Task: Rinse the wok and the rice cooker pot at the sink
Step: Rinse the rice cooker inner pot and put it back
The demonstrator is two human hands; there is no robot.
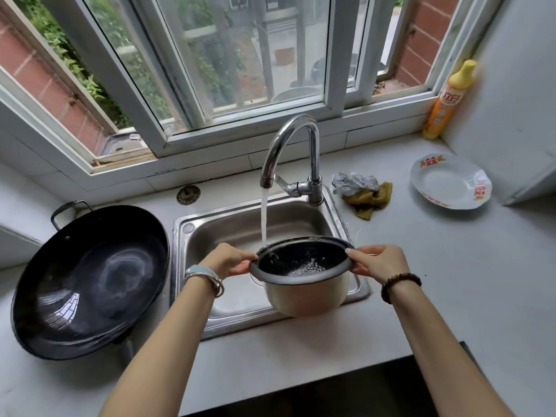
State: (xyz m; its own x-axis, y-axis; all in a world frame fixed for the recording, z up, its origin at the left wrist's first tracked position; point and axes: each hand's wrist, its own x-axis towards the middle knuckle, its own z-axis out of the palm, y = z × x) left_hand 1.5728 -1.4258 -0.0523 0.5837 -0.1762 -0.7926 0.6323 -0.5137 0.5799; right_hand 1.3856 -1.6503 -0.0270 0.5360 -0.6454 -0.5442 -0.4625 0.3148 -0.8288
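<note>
1. The rice cooker pot [304, 296] is held over the steel sink [301, 212], with its dark inside facing up and water rippling in the bottom.
2. The left hand [228, 260] grasps the pot's rim at 9 o'clock, fingers curled under the lip and thumb on top.
3. The right hand [376, 261] grasps the rim at 3 o'clock in the same way.
4. The curved faucet [288, 139] stands at 12 o'clock from the pot. Its water stream [264, 218] falls to the rim at about 11 o'clock.
5. The wok [90, 281] sits on the worktop [451, 281] at 9 o'clock from the sink, just beside its edge, its dark bowl facing up.
6. Crumpled cloths [361, 191] lie at 2 o'clock from the sink, near the faucet base.
7. A white plate [448, 182] lies farther out at 2 o'clock.
8. A yellow bottle [445, 106] stands at 1 o'clock, by the window sill.
</note>
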